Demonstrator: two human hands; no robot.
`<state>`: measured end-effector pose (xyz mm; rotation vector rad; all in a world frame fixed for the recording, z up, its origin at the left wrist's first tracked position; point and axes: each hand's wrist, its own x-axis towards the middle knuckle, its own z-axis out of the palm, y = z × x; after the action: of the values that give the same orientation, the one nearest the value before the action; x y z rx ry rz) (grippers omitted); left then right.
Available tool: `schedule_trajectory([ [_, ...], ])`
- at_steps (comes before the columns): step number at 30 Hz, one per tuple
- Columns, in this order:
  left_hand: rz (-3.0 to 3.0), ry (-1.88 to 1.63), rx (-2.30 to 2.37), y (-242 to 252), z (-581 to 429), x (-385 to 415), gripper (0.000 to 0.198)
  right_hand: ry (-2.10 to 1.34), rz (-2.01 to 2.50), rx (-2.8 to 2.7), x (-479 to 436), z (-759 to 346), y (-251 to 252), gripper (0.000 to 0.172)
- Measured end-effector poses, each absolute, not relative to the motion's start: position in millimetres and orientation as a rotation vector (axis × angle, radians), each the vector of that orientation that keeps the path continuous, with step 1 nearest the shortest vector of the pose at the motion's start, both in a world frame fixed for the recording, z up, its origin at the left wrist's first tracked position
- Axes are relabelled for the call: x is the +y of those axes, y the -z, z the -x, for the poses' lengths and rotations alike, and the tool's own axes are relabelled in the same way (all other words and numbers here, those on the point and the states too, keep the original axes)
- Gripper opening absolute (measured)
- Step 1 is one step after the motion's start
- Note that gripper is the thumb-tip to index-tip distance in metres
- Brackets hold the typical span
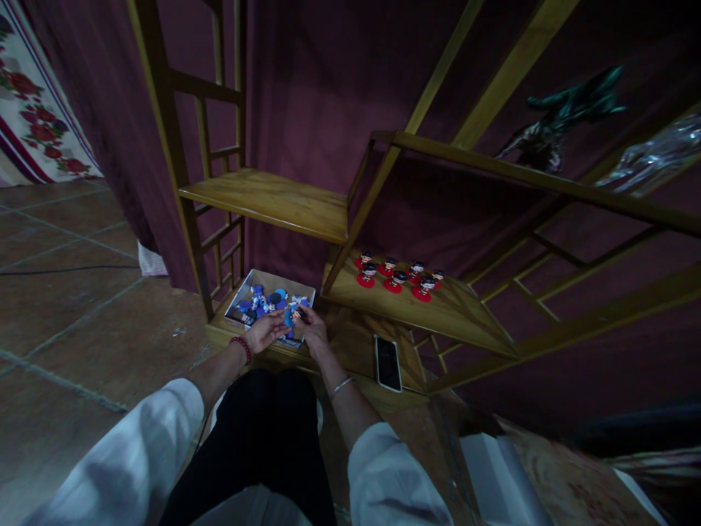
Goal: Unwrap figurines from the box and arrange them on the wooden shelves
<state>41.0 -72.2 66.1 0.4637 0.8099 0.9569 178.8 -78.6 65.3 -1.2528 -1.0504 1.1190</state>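
Observation:
Over the front of an open cardboard box [234,305], both my hands meet at a small figurine [292,315] with a blue base and a dark top. My right hand [314,330] is closed on it with thumb and fingers. From the other side, my left hand [265,332] grips its edge with the fingertips, palm turned partly up. Inside the box lie several blue, purple and white figurines [263,298], jumbled together. Several dark-haired figurines on red bases [393,281] stand upright in loose rows on the shelf to the right.
The wooden shelf unit [268,196] has posts and boards at staggered heights around my hands. A phone [388,363] lies on the lowest board to the right. Higher up at right stand a green ornament [575,106] and clear plastic wrap [657,153]. A white box [501,475] is at lower right.

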Motion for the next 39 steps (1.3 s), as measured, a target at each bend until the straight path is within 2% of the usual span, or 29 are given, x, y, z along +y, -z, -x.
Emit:
schedule_trajectory([
  [10,-0.437,-0.985,0.745,-68.2,-44.6,-75.4,0.027,-0.925,1.301,-1.298,-77.5,-184.5,-74.9,0.024],
  [23,-0.462,-1.025,0.713,-70.9,-41.5,-82.1,0.013,-0.913,1.344,-1.377,-76.2,-183.6,-85.3,0.025],
  [39,-0.461,-1.033,0.695,-79.5,-45.6,-89.4,0.008,-0.655,1.426,-1.716,-90.6,-187.3,-110.8,0.025],
])
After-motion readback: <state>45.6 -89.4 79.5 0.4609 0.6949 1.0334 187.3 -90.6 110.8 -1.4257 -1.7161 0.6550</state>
